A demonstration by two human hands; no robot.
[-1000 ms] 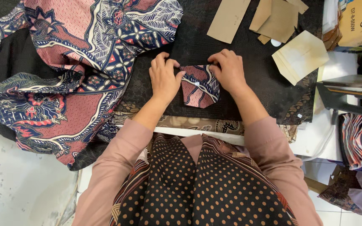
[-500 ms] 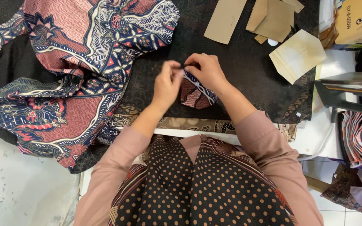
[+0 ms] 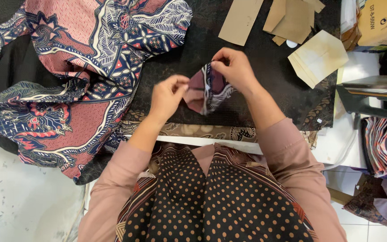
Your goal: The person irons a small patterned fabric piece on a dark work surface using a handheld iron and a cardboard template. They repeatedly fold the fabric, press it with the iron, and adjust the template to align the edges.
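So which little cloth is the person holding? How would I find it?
Start at the big patterned cloth heaped on the left of the black mat. Go right to the two hands: the left hand and right hand pinch a small cloth piece between them. It is the only maroon-and-navy scrap lifted off the mat, much smaller than the heap.

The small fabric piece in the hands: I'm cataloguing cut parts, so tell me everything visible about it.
The fabric piece is a small patterned cloth cut-out, dusty red with navy and white bands. It looks thin and limp. It is lifted off the black mat and partly folded, so its plainer maroon side faces up at the left. The left hand pinches its left edge; the right hand pinches its top edge. Its full outline cannot be made out.
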